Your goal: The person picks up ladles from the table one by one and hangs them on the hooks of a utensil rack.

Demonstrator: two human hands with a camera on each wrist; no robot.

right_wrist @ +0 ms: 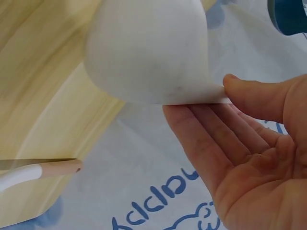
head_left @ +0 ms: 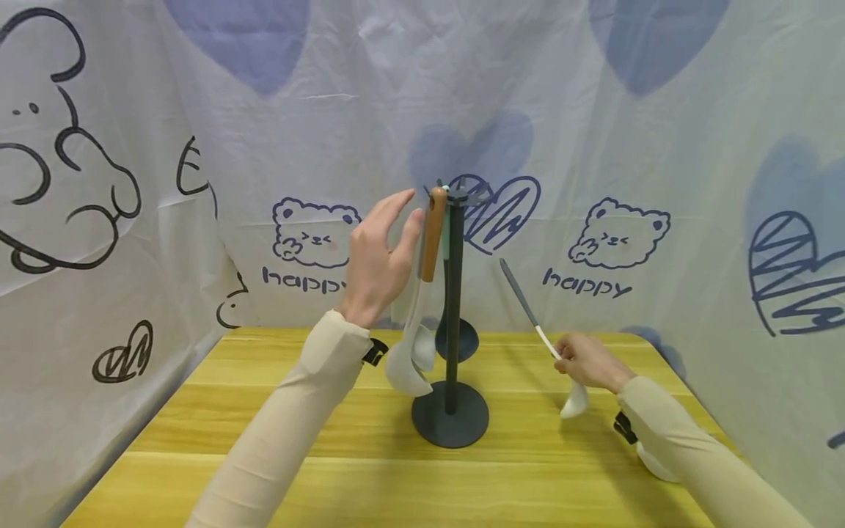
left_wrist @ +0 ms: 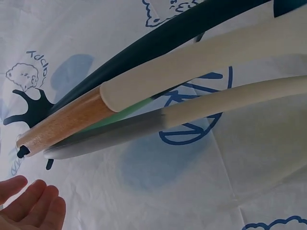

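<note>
My left hand [head_left: 376, 260] is up by the rack [head_left: 452, 323], fingers [left_wrist: 29, 206] straight & loose, holding nothing, just beside the brown-handled ladle [head_left: 422, 293] hanging there. Right hand [head_left: 587, 361] is low over the worktop [head_left: 264, 425], thumb & fingers pinching a white spoon [head_left: 538, 334], bowl down, handle tilted up-left.

Yellow wooden table [head_left: 264, 433], dark grey rack [head_left: 452, 352], white spoon [head_left: 576, 400]
</note>
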